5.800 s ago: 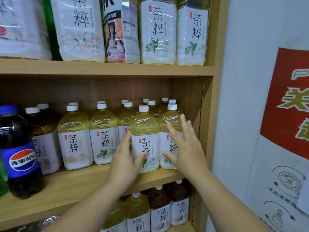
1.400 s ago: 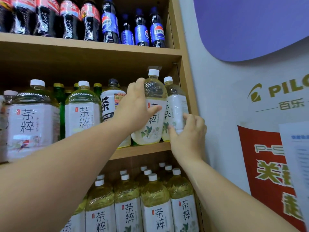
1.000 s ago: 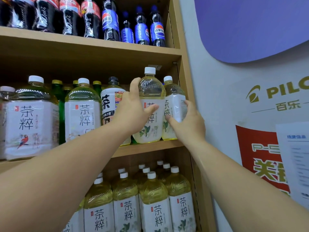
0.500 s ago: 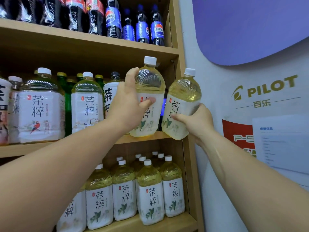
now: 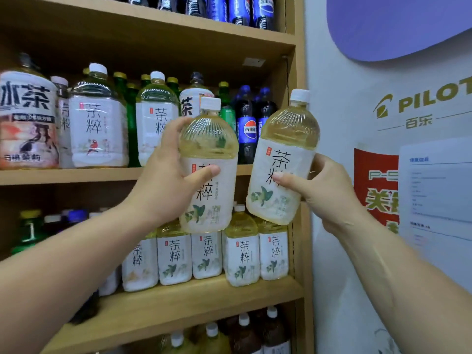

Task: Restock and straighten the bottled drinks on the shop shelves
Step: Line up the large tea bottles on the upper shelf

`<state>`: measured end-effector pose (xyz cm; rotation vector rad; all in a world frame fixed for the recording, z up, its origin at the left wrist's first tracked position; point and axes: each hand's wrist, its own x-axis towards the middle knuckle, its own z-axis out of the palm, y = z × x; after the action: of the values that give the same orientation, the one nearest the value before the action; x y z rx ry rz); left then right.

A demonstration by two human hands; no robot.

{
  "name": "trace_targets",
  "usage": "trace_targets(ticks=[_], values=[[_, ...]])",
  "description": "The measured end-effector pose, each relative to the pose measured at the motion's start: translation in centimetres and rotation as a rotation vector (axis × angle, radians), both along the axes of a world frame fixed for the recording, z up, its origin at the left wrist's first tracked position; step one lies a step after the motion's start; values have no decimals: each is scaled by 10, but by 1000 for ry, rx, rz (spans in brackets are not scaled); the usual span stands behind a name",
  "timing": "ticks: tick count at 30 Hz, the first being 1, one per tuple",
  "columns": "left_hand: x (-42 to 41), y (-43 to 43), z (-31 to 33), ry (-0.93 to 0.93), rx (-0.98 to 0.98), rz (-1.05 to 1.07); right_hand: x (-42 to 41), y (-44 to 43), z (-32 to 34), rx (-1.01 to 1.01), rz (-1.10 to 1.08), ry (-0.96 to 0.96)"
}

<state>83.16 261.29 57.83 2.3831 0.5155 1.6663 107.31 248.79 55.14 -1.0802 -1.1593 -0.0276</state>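
Wooden shelf (image 5: 63, 176) behind: left grip (image 5: 168, 180) curls round the upright tea bottle (image 5: 208, 149), right grip (image 5: 325, 190) round the tilted tea bottle (image 5: 283, 159).

Purple panel (image 5: 398, 26) above gold PILOT logo (image 5: 429, 100); red poster (image 5: 370, 162) (partly behind a white notice (image 5: 439, 190))

bare left hand (image 5: 166, 182), bare right hand (image 5: 329, 192), bare forearms (image 5: 76, 264), short thumbnails

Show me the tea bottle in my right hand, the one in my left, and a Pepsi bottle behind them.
Right-hand tea bottle (image 5: 286, 154): head view, white label.
Left-hand tea bottle (image 5: 208, 136): head view, clear ribbed shoulder.
Pepsi bottle (image 5: 247, 129): head view, round logo.
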Motion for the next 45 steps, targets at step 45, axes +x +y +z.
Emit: trace_targets(ticks=[45], values=[[-36,153,-227,6,-604,97,-48,151,-200,-369,-60,-146]])
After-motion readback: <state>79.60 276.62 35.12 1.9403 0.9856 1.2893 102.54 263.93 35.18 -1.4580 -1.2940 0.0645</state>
